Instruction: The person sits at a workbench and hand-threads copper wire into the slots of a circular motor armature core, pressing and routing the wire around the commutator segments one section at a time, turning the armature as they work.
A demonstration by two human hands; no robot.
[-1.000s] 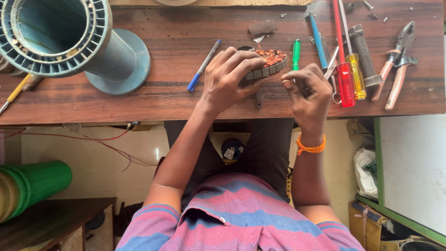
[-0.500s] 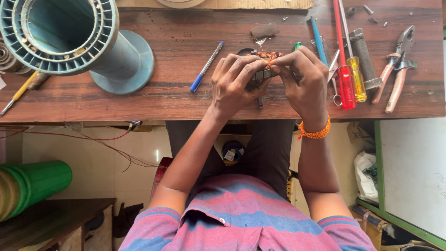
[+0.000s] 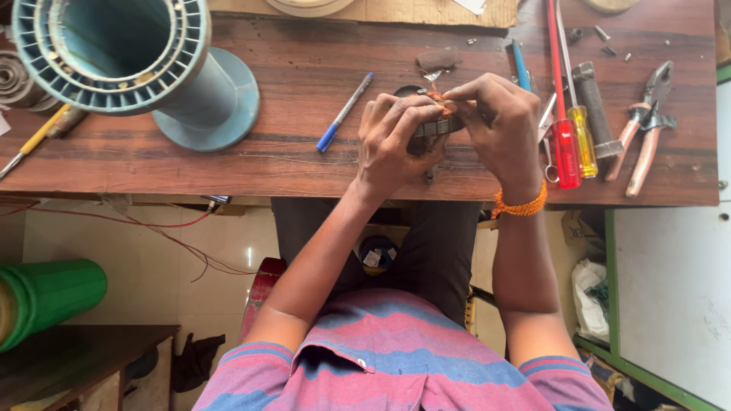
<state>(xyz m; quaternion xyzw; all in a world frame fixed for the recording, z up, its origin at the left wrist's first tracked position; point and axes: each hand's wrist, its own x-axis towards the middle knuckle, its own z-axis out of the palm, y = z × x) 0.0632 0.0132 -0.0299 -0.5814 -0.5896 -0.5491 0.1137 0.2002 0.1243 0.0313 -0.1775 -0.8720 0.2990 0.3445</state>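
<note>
Since a second ago the right hand (image 3: 499, 125) has come in from beside the tools to join the left hand (image 3: 396, 137) on the small round ribbed metal core with orange-red copper winding (image 3: 435, 122). Both hands close around it over the brown wooden bench (image 3: 304, 76). Winding looks partly done (most is hidden).
</note>
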